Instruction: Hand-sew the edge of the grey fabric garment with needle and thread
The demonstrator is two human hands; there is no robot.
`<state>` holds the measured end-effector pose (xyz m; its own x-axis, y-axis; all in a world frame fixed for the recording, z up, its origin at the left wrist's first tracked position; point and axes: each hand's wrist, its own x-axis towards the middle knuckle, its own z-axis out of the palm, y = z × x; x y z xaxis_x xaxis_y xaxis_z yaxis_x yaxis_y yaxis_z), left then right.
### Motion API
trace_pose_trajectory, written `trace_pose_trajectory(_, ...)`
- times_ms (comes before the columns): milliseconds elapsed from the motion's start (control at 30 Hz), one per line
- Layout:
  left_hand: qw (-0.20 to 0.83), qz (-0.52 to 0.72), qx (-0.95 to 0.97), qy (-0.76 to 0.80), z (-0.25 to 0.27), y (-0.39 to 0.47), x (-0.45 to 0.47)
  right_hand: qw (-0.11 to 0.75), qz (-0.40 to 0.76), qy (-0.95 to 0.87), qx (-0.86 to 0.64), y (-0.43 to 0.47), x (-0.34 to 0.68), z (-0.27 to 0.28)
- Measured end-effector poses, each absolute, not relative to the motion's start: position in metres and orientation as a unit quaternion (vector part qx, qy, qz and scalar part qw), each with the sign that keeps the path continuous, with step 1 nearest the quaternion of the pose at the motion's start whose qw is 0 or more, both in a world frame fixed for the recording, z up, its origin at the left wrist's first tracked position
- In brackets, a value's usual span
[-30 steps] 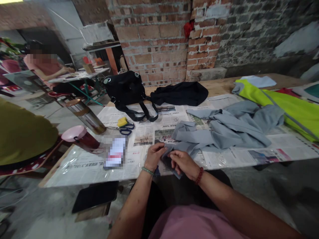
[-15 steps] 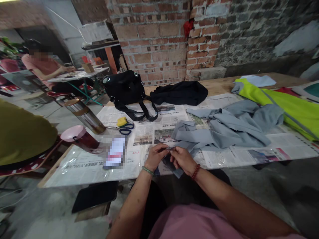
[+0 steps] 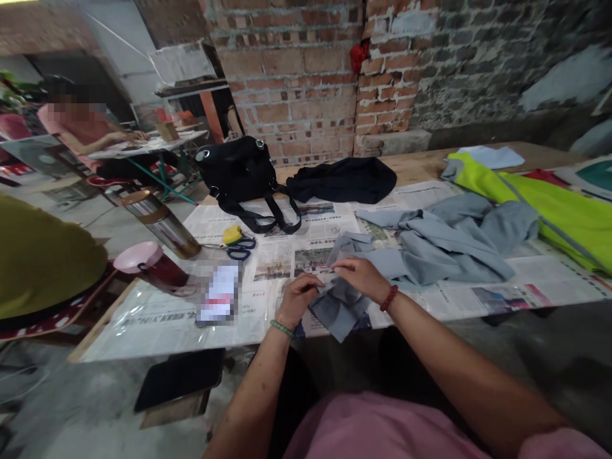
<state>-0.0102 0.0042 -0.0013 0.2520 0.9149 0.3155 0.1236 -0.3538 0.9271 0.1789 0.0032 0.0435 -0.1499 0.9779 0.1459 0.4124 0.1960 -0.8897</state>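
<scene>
A grey cloth (image 3: 340,305) lies bunched at the table's (image 3: 421,167) near edge. The left hand (image 3: 297,298) pinches its left side. The right hand (image 3: 362,276) grips its top fold.

Sewing workshop: brick wall (image 3: 296,70), garments (image 3: 449,239), scissors (image 3: 240,247).

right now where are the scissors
In the head view the blue-handled scissors lie on the newspaper left of centre, beside a yellow object, in front of the black bag, beyond the left hand.
</scene>
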Motion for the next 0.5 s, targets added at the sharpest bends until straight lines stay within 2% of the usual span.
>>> trace_pose_trajectory(100, 0.410, 0.471, 0.680, 0.384, -0.003, 0.004, -0.012, 0.350, 0.451, -0.655, -0.494, 0.008, 0.167, 0.034)
trace_pose_trajectory(200, 0.410, 0.468, 0.680, 0.389, -0.004, 0.004, -0.012, 0.357, 0.485, -0.619, -0.504, 0.004, 0.158, 0.022)
trace_pose_trajectory(300, 0.430, 0.465, 0.660, 0.404, -0.005, 0.003, -0.011, 0.391, 0.508, -0.585, -0.497, 0.001, 0.154, 0.013)
trace_pose_trajectory(500, 0.555, 0.453, 0.553, 0.426, -0.006, 0.004, -0.005, 0.506, 0.539, -0.458, -0.494, 0.004, 0.148, 0.003)
